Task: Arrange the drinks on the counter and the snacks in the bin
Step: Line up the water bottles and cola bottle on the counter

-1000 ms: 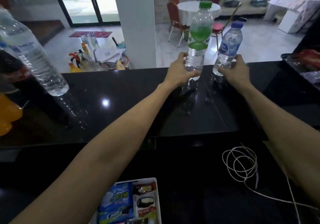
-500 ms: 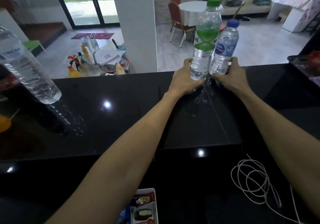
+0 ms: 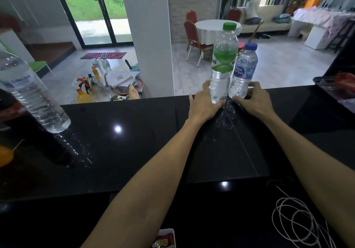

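Two water bottles stand upright side by side, touching, at the far edge of the black counter (image 3: 134, 142). The taller green-capped bottle (image 3: 222, 63) is gripped near its base by my left hand (image 3: 203, 103). The shorter blue-capped bottle (image 3: 243, 73) is held at its base by my right hand (image 3: 253, 99). At the bottom edge, a corner of the white bin (image 3: 169, 232) shows a red snack packet (image 3: 164, 241); the rest of the bin is out of frame.
A large clear water bottle (image 3: 32, 94) stands at the counter's left, with a dark cola bottle (image 3: 11, 111) and something orange (image 3: 5, 155) beside it. A coiled white cord (image 3: 299, 220) lies on the lower ledge at right. Red-and-clear packaging (image 3: 342, 82) sits at far right.
My right hand has slid the blue-capped bottle left until it touches the green-capped one. The view has tilted up, leaving most of the snack bin out of frame.
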`<action>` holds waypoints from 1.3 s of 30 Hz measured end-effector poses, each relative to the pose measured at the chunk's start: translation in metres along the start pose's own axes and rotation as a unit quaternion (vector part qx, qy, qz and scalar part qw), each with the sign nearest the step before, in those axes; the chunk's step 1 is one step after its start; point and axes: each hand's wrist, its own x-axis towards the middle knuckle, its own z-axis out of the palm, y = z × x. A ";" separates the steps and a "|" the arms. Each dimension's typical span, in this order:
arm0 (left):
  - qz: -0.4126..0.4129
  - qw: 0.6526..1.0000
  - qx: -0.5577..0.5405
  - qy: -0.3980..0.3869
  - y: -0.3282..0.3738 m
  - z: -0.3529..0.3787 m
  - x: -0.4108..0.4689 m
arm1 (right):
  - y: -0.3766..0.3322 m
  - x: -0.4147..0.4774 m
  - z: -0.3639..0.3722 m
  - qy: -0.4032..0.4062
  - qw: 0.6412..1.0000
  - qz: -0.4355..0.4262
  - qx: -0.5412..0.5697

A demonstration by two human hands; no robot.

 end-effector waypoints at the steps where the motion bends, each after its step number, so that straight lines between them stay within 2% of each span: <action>1: -0.005 1.000 0.016 -0.001 0.000 0.001 0.001 | 0.000 0.000 0.001 -0.001 1.000 0.001 -0.009; 6: -0.027 0.998 0.063 -0.011 -0.001 0.002 0.005 | -0.001 0.002 0.002 -0.003 1.000 0.005 -0.026; 16: -0.043 0.995 0.082 -0.047 0.002 0.003 0.009 | -0.004 -0.001 -0.001 0.002 1.000 0.007 -0.012; 24: -0.066 0.991 0.106 -0.054 0.002 0.009 0.025 | 0.002 0.001 -0.002 0.066 0.996 0.053 0.034; 39: -0.024 0.993 0.073 -0.094 -0.005 0.019 0.045 | 0.006 0.010 0.004 0.098 0.993 0.061 0.031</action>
